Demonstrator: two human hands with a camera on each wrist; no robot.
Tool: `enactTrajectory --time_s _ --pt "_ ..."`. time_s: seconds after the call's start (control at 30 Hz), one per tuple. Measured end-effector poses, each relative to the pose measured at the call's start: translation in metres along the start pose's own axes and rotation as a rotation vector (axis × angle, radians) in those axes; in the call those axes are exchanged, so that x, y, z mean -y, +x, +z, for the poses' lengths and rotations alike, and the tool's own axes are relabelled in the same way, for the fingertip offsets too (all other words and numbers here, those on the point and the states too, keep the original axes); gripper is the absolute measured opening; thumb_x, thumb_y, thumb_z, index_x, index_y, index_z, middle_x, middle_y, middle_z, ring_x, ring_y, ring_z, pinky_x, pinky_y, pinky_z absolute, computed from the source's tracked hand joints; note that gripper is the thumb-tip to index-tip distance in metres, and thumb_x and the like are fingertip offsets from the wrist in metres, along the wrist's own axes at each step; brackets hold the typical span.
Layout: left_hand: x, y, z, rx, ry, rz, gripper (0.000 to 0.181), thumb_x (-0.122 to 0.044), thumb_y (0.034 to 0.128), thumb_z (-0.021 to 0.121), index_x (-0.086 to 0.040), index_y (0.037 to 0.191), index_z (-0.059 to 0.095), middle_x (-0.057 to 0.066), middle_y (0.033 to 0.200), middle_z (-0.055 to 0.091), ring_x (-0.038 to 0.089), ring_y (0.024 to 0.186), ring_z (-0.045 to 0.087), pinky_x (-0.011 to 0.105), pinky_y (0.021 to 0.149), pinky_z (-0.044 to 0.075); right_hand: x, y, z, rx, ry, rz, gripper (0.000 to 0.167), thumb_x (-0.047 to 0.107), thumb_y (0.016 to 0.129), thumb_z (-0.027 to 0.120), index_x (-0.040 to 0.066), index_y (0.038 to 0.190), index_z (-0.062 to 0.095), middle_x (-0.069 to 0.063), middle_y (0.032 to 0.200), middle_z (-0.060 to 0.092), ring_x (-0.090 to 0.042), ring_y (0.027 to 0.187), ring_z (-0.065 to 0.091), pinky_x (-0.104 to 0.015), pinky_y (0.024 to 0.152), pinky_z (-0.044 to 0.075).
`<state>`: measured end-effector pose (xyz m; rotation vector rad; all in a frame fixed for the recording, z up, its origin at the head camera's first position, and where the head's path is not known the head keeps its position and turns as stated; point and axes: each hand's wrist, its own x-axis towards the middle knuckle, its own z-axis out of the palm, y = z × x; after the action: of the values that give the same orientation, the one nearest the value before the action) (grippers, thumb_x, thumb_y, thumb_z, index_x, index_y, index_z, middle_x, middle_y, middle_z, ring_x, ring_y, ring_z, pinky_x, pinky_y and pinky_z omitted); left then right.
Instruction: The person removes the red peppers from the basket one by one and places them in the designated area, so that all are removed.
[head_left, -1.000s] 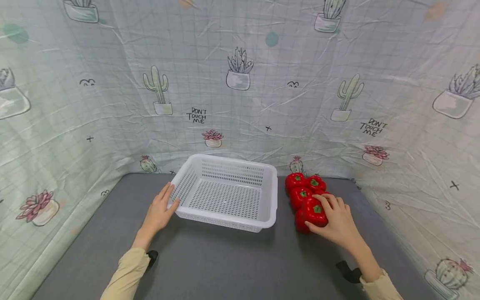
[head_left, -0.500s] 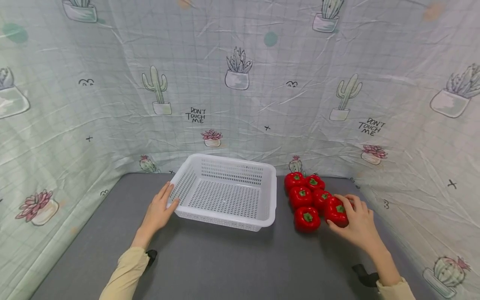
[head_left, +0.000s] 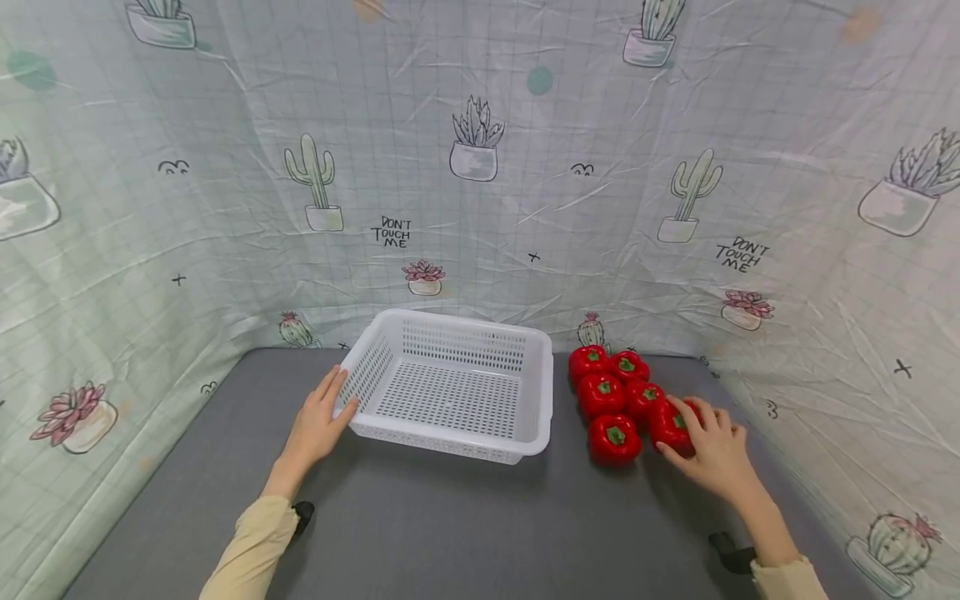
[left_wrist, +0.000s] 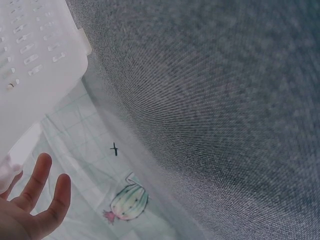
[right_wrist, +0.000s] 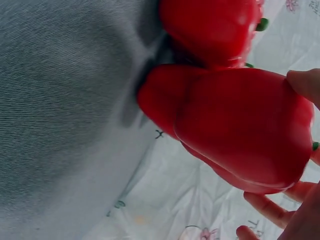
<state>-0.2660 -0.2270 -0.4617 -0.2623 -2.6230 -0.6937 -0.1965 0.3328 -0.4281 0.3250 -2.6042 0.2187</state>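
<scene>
A red bell pepper (head_left: 670, 429) is gripped from above by my right hand (head_left: 716, 454), at the right end of a cluster. In the right wrist view the thumb and fingers lie around the same bell pepper (right_wrist: 245, 130); whether its base touches the table cannot be told. Several other red peppers (head_left: 601, 395) stand together to its left and behind, stems up, with one front pepper (head_left: 614, 440) nearest me. My left hand (head_left: 315, 423) rests against the left rim of a white slotted plastic basket (head_left: 450, 447), fingers extended and thumb near its front corner.
A grey cloth-like table top (head_left: 450, 533) lies under everything. Around the back and sides hangs a pale sheet (head_left: 480, 225) printed with cacti. The basket stands left of the peppers, with a narrow gap between them.
My right hand first carried the pepper rightward from above the front pepper, then shifted slightly back left toward the cluster. The left hand and basket have stayed in place.
</scene>
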Motion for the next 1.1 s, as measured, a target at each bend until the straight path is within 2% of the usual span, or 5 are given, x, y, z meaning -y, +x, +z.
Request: enactTrajectory --time_s 0.23,0.5,0.77,1.1 --pt "0.000 0.000 0.000 0.004 0.000 -0.002 0.057 -0.030 0.0901 0.047 0.000 0.136 0.033 0.021 0.142 0.028 0.046 0.118 0.037 0.059 0.090 0.033 -0.007 -0.004 0.011 0.018 0.049 -0.024 0.067 0.026 0.062 0.078 0.008 0.118 0.046 -0.019 0.111 0.045 -0.040 0.095 0.040 -0.057 0.067 0.029" --pt "0.002 0.000 0.002 -0.021 -0.010 0.025 0.056 -0.032 0.0901 0.046 -0.001 0.135 0.034 0.021 0.142 0.030 0.045 0.117 0.039 0.058 0.088 0.034 -0.012 -0.004 0.020 0.091 0.123 0.014 0.065 0.022 0.062 0.078 0.008 0.116 0.046 -0.022 0.110 0.041 -0.040 0.097 0.040 -0.052 0.066 0.028" --pt "0.002 0.001 0.003 -0.019 -0.006 0.024 0.056 -0.032 0.0903 0.046 -0.001 0.136 0.034 0.020 0.142 0.029 0.045 0.118 0.037 0.059 0.089 0.034 -0.014 -0.003 0.024 0.140 0.127 0.034 0.065 0.024 0.064 0.077 0.008 0.119 0.046 -0.020 0.107 0.039 -0.035 0.095 0.044 -0.049 0.065 0.025" --pt "0.002 0.000 0.001 -0.004 -0.008 0.016 0.056 -0.030 0.0907 0.045 0.000 0.136 0.033 0.022 0.143 0.028 0.046 0.118 0.037 0.059 0.090 0.032 -0.014 -0.002 0.023 0.172 0.085 0.034 0.066 0.026 0.065 0.076 0.010 0.121 0.044 -0.023 0.111 0.041 -0.043 0.096 0.040 -0.055 0.067 0.028"
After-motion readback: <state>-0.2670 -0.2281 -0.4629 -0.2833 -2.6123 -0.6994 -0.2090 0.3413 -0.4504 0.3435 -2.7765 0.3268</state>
